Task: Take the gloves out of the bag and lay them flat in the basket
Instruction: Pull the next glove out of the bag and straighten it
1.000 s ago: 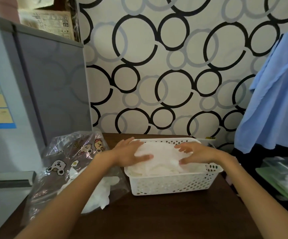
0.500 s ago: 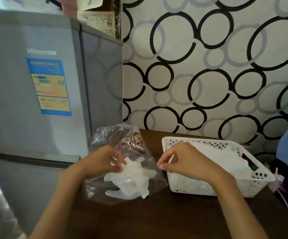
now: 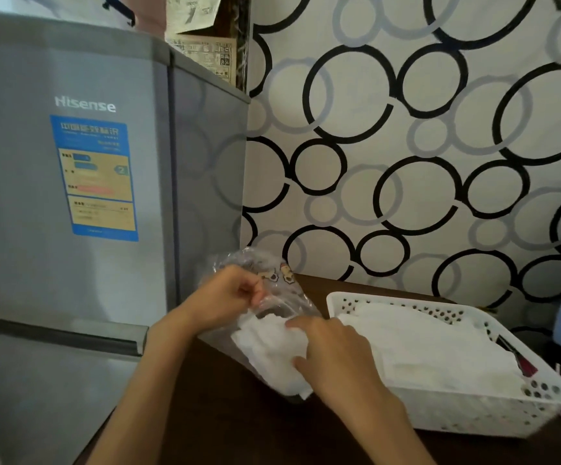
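My left hand (image 3: 228,297) pinches the bag (image 3: 272,283) mouth. My right hand (image 3: 332,350), nearer the basket (image 3: 473,414), grips gloves (image 3: 269,350) half inside the bag; the basket lies just right of it.

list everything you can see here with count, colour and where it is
bag: 1, clear plastic with cartoon print, on the table beside the fridge
gloves in bag: count unclear, white, bunched at the bag's mouth
gloves in basket: count unclear, white, lying fairly flat in the basket
basket: 1, white, perforated, on the table right of the bag
table: 1, dark brown, under everything
fridge: 1, grey with a blue and yellow label, left
wall: ring-patterned, black and grey on white, behind
left hand: pinches the bag's edge
right hand: on the gloves at the bag's mouth
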### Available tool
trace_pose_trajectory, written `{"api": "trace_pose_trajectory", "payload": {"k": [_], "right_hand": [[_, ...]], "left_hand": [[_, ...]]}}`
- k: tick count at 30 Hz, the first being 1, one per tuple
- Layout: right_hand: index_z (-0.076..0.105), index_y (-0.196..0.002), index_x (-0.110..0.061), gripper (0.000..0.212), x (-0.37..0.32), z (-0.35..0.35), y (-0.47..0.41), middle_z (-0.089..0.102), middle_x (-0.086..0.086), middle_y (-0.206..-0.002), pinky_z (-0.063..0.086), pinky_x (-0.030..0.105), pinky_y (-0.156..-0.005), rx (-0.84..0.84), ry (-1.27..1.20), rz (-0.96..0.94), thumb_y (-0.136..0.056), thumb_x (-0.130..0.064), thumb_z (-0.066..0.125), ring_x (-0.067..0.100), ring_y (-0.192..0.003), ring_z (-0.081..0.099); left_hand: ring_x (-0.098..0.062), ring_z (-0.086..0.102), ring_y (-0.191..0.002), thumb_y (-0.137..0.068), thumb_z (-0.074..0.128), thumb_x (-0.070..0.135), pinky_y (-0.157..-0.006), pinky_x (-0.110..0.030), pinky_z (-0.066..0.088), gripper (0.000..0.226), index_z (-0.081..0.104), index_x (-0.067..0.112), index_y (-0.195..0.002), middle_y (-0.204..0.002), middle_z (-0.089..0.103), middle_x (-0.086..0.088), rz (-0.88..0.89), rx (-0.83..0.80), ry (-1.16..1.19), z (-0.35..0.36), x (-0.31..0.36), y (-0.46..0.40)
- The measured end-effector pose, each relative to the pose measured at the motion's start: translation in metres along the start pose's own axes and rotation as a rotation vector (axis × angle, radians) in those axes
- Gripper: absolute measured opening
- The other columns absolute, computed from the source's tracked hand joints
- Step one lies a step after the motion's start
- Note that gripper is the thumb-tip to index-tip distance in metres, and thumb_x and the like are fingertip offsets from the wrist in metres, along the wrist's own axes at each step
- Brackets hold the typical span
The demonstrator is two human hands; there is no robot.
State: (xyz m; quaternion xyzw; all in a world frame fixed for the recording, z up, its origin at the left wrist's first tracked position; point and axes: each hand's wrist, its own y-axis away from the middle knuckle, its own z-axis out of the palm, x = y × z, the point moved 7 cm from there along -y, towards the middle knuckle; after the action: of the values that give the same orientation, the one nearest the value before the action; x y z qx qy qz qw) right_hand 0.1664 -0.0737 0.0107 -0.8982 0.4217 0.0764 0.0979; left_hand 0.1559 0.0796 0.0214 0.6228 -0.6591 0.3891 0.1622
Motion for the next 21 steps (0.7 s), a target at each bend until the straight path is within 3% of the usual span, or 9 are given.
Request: {"api": "trace_pose_trajectory", "payload": {"k": [3,6,8,11,13,15,17,19,21], "right_hand": [[0.055,-0.125,-0.043,0.03,0.0,-0.005,-0.003,0.06,-0.005,-0.124,0.044,0.028,-0.088,0.083,-0.01,-0.055,-0.096,-0.037,0.049,0.016,-0.109,0.056],[0.063,-0.114,-0.043,0.024,0.001,-0.011,-0.007,0.065,-0.006,-0.11,0.045,0.027,-0.077,0.13,-0.024,-0.096,-0.092,-0.043,0.054,0.014,-0.096,0.059],[0.059,-0.121,-0.041,0.038,0.001,-0.007,-0.008,0.064,-0.006,-0.106,0.044,0.026,-0.076,0.062,-0.022,-0.108,-0.085,-0.051,0.061,0.014,-0.094,0.058],[0.052,-0.126,-0.039,0.049,-0.002,0.004,-0.006,0.058,-0.006,-0.122,0.044,0.028,-0.087,-0.013,0.017,-0.106,-0.08,-0.051,0.066,0.015,-0.108,0.057],[0.06,-0.115,-0.034,0.031,-0.004,0.004,-0.008,0.06,-0.005,-0.118,0.044,0.025,-0.084,0.042,0.002,-0.092,-0.086,-0.043,0.063,0.014,-0.103,0.058],[0.069,-0.099,-0.029,0.018,-0.001,0.0,-0.01,0.062,-0.008,-0.098,0.041,0.019,-0.069,0.09,-0.07,-0.072,-0.089,-0.042,0.06,0.01,-0.087,0.058],[0.068,-0.08,-0.026,0.023,0.004,-0.002,-0.012,0.059,-0.008,-0.081,0.036,0.016,-0.059,0.073,-0.149,-0.076,-0.091,-0.043,0.056,0.007,-0.074,0.054],[0.056,-0.066,-0.026,0.033,0.007,0.003,-0.013,0.058,-0.005,-0.084,0.034,0.017,-0.059,-0.054,-0.159,-0.108,-0.096,-0.038,0.05,0.006,-0.071,0.051],[0.053,-0.065,-0.023,0.036,0.01,0.009,-0.011,0.054,-0.003,-0.086,0.034,0.018,-0.062,-0.168,-0.197,-0.119,-0.098,-0.032,0.045,0.006,-0.072,0.05]], "left_hand": [[-0.008,0.067,-0.098,-0.086,0.056,-0.009,-0.095,-0.028,0.05,0.052,0.066,0.032,-0.056,-0.088,0.074,-0.003,-0.032,-0.06,0.026,0.003,-0.007,0.006],[-0.004,0.066,-0.099,-0.089,0.058,-0.002,-0.095,-0.026,0.05,0.04,0.072,0.028,-0.065,-0.093,0.075,0.003,-0.061,-0.039,0.022,0.001,-0.009,0.009],[-0.006,0.066,-0.101,-0.088,0.059,-0.003,-0.094,-0.021,0.05,0.04,0.07,0.026,-0.062,-0.095,0.074,-0.001,-0.067,-0.013,0.021,-0.002,-0.005,0.008],[-0.008,0.067,-0.099,-0.086,0.059,-0.006,-0.086,-0.013,0.05,0.043,0.063,0.02,-0.053,-0.084,0.073,-0.01,-0.069,0.004,0.033,-0.002,-0.001,0.005],[-0.002,0.066,-0.101,-0.085,0.057,-0.01,-0.087,-0.016,0.05,0.042,0.057,0.015,-0.051,-0.076,0.071,-0.006,-0.084,-0.012,0.054,-0.001,-0.004,0.005],[-0.001,0.065,-0.102,-0.084,0.056,-0.013,-0.09,-0.022,0.051,0.045,0.057,0.016,-0.049,-0.075,0.072,-0.004,-0.103,-0.035,0.06,0.001,-0.009,0.004],[-0.001,0.067,-0.098,-0.084,0.059,-0.01,-0.091,-0.023,0.05,0.049,0.062,0.023,-0.047,-0.078,0.074,0.0,-0.106,-0.059,0.036,0.002,-0.01,0.004],[-0.001,0.067,-0.094,-0.085,0.06,-0.006,-0.09,-0.018,0.048,0.049,0.067,0.027,-0.05,-0.083,0.075,0.004,-0.112,-0.065,0.007,0.003,-0.007,0.004],[-0.001,0.066,-0.096,-0.087,0.059,-0.004,-0.087,-0.013,0.047,0.044,0.071,0.026,-0.058,-0.087,0.073,0.01,-0.117,-0.078,0.001,0.005,-0.004,0.005]]}}
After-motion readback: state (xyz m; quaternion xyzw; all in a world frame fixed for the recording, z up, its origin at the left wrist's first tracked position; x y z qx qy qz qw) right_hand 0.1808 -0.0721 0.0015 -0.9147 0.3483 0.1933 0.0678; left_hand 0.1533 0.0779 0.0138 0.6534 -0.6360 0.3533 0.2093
